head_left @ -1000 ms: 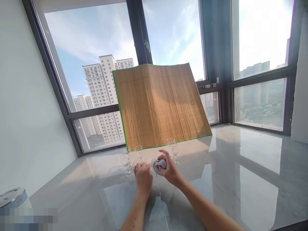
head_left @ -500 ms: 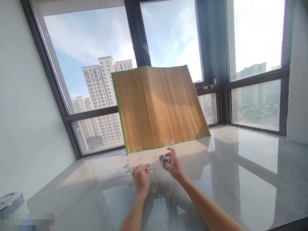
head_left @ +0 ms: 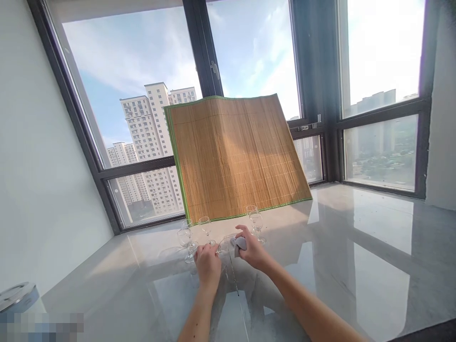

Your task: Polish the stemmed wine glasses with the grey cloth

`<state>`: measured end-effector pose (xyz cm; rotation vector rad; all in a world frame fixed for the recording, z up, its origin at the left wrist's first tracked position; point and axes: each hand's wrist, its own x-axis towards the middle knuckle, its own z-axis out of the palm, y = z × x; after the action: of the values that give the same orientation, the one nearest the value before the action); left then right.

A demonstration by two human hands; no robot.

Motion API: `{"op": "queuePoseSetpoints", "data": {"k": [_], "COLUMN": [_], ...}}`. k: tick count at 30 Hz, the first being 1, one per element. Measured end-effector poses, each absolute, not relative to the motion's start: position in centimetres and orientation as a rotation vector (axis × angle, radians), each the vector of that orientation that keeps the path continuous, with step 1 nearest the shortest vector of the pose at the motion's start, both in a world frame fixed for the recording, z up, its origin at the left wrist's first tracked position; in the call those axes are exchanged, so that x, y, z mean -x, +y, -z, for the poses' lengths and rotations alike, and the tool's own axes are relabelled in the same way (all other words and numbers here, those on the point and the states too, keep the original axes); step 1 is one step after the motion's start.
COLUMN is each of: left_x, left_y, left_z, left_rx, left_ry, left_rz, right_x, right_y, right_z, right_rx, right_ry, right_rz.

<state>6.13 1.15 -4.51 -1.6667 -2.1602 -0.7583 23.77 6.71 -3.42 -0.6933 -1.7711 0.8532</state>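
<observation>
My left hand pinches the stem end of a clear wine glass, which lies tilted sideways above the ledge with its bowl toward the right. In my right hand is a bunched grey cloth, pressed at the mouth of that bowl; whether part of it is inside I cannot tell. Just left of my left hand stand a stemmed glass and others close behind it, one of them a glass farther back. Beyond my right hand stands another glass, with one more behind it.
A bamboo mat with green edging leans against the dark window frame at the back. The glossy tiled ledge reflects the windows. At the lower left stands a can-like container, partly blurred out.
My right hand has moved left and slightly down, bringing the cloth from beside the glass to its bowl. My left hand keeps hold of the glass in nearly the same place.
</observation>
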Motion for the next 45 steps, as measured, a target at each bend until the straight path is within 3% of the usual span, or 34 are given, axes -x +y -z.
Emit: {"op": "queuePoseSetpoints", "data": {"k": [6,14,20,27,32,38,45], "left_x": [-6.4,-6.6,-6.3,-5.9,-5.8,-6.6,-7.0], "left_y": [1.0,1.0,1.1,0.9,0.7,0.9,0.7], "left_z": [4.1,4.1,4.1,3.6,3.2,3.4,3.5], "left_rx": [1.694,1.672,1.661,1.754,1.762,1.874,1.729], "left_ry": [-2.170,-2.096,-2.128,-2.092,-2.062,-2.329,-2.516], "left_rz": [0.772,0.763,0.839,0.829,0.817,0.846,0.783], "right_x": [-24.1,-23.7,-24.6,-25.7,-24.9,-24.3,-24.3], "right_y": [6.9,6.2,6.7,6.7,6.9,7.4,6.9], "right_z": [2.9,3.3,2.7,2.3,2.8,3.9,3.5], "right_rx": [0.656,0.725,0.632,0.693,0.686,0.622,0.655], "right_ry": [-1.581,-1.734,-1.615,-1.630,-1.771,-1.916,-1.883], "right_rz": [-1.151,-0.882,-1.239,-1.378,-1.230,-0.622,-0.750]}}
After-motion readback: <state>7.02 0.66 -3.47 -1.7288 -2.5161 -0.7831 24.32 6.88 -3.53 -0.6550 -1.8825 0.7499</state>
